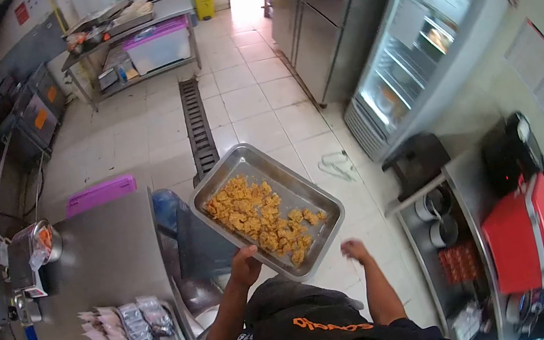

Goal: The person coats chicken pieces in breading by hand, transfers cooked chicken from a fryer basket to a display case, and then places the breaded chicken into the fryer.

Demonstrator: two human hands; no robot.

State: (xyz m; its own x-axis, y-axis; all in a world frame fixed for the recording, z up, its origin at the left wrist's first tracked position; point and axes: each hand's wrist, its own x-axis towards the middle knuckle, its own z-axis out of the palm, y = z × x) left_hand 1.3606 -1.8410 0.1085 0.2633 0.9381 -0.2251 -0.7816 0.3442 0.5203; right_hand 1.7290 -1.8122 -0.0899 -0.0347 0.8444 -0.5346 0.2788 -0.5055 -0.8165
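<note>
My left hand [245,267] grips the near-left rim of a rectangular metal tray [315,195], thumb over the edge and fingers hidden beneath. The tray is held out in front of me, turned at an angle. Crumbly golden-brown fried pieces [258,216] lie in it, mostly toward the left and near sides; bare metal shows at the right. My right hand [354,250] is off the tray, close to its near-right corner. Its fingers are loosely bent and apart, with nothing visible in them.
To my left, a steel counter [101,251] holds packed sachets [133,333] and a bowl [48,242]. On the right stand a shelf unit [464,209], a red box [520,235] and a glass-door fridge [411,51]. A floor drain [197,125] runs ahead.
</note>
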